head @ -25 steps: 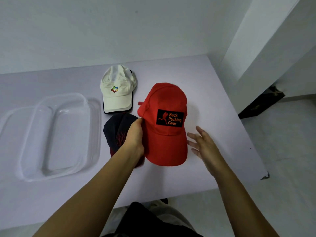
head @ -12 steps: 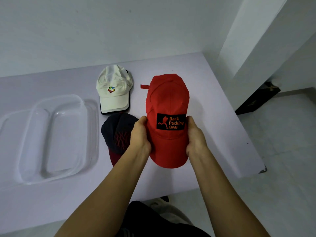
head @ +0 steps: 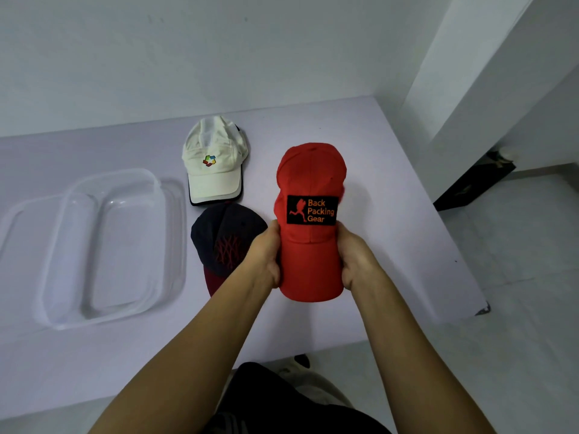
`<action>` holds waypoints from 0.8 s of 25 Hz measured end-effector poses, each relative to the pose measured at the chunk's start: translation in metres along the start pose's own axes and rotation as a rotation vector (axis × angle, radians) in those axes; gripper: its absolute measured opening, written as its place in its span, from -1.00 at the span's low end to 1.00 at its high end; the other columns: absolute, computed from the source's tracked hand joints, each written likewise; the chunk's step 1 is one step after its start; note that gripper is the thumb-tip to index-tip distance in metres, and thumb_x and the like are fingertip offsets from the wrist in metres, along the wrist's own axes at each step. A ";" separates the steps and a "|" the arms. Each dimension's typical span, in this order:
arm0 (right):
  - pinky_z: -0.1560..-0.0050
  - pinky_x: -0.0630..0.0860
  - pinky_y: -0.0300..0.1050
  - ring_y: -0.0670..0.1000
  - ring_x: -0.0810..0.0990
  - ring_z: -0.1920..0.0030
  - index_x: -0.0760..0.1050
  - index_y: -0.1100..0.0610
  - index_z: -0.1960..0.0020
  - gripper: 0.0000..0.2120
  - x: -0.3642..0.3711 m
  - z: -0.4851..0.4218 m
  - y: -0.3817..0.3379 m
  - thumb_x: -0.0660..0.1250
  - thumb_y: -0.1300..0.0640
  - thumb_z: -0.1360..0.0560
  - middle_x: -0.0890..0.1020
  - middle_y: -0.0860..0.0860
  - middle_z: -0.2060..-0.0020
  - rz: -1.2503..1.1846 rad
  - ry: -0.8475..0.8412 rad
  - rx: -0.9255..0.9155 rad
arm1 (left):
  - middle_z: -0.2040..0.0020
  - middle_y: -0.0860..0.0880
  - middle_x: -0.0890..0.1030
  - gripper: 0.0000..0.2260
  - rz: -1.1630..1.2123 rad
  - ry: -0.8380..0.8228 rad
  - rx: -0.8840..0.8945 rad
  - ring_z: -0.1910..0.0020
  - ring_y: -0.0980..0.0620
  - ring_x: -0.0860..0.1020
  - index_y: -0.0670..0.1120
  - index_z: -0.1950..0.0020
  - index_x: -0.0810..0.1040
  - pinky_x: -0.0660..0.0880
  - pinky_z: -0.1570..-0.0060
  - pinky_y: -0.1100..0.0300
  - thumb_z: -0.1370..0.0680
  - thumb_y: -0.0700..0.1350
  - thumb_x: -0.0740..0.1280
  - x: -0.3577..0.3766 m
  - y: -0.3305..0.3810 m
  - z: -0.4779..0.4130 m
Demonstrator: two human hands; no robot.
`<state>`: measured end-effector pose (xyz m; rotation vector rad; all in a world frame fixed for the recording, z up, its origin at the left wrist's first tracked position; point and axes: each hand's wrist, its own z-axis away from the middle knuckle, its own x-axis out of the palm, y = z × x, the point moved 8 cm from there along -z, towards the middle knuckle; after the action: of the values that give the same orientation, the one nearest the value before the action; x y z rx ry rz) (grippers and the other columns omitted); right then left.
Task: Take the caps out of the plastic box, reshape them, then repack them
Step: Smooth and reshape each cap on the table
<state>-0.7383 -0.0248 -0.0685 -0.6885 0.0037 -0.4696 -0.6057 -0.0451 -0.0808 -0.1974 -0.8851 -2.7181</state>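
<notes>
Right hand [head: 355,256], open beside the red cap [head: 310,220] a second ago, now closed on its brim; brim squeezed narrower between both hands.

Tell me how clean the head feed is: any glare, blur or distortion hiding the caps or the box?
Head view: wide-angle bending at the edges; lighting soft and dim, faint shadows only. The red cap, squeezed between left hand and right hand, is sharp, its patch text readable. The clear plastic box shows small highlights and blends into the table. White cap and dark cap are clear.
</notes>
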 end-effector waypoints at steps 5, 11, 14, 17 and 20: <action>0.03 0.58 0.09 0.16 0.67 0.07 0.62 0.10 -0.01 -0.62 -0.002 0.001 0.010 0.15 -0.13 -0.57 0.71 0.14 0.12 -0.036 -0.021 0.021 | 0.12 -0.15 0.71 -0.68 0.049 -0.019 -0.051 0.09 -0.14 0.64 -0.09 0.06 0.68 0.55 0.09 -0.01 -0.56 0.09 0.24 -0.005 -0.012 -0.002; 0.09 0.50 -0.11 -0.04 0.59 0.10 0.51 0.10 -0.22 -0.58 -0.026 0.013 -0.020 -0.03 -0.07 -0.63 0.64 0.00 0.11 0.137 0.027 -0.265 | -0.04 -0.10 0.59 -0.50 -0.143 0.023 0.212 -0.02 -0.03 0.55 -0.10 -0.17 0.51 0.48 -0.05 0.02 -0.58 0.25 0.02 -0.024 0.029 -0.001; 0.15 0.48 -0.17 -0.08 0.59 0.10 0.55 0.04 -0.08 -0.60 -0.026 0.022 -0.028 -0.04 -0.05 -0.64 0.64 -0.03 0.15 0.218 -0.006 -0.337 | -0.29 -0.07 0.52 -0.39 -0.272 0.022 0.615 -0.26 -0.01 0.48 -0.04 -0.33 0.43 0.35 -0.33 0.01 -0.46 0.35 0.15 -0.027 0.084 0.017; 0.04 0.50 -0.12 -0.03 0.59 -0.02 0.49 0.04 -0.13 -0.65 -0.025 0.027 -0.031 -0.03 -0.04 -0.64 0.63 0.05 -0.04 0.221 -0.004 -0.383 | -0.17 0.01 0.62 -0.51 -0.483 -0.294 0.622 -0.18 0.03 0.56 -0.04 -0.23 0.54 0.43 -0.27 -0.01 -0.48 0.27 0.25 0.004 0.095 0.034; -0.10 0.44 -0.14 -0.07 0.50 -0.12 0.31 -0.07 -0.31 -0.70 -0.023 0.031 -0.037 -0.01 -0.07 -0.62 0.49 -0.01 -0.19 0.334 0.031 -0.546 | -0.07 -0.11 0.67 -0.75 -0.320 -0.411 0.570 -0.07 -0.02 0.63 -0.14 -0.15 0.59 0.55 -0.12 0.09 -0.57 -0.06 0.26 0.014 0.096 0.048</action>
<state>-0.7692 -0.0212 -0.0258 -1.1925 0.2814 -0.1511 -0.5886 -0.0939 0.0140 -0.5423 -1.9059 -2.5944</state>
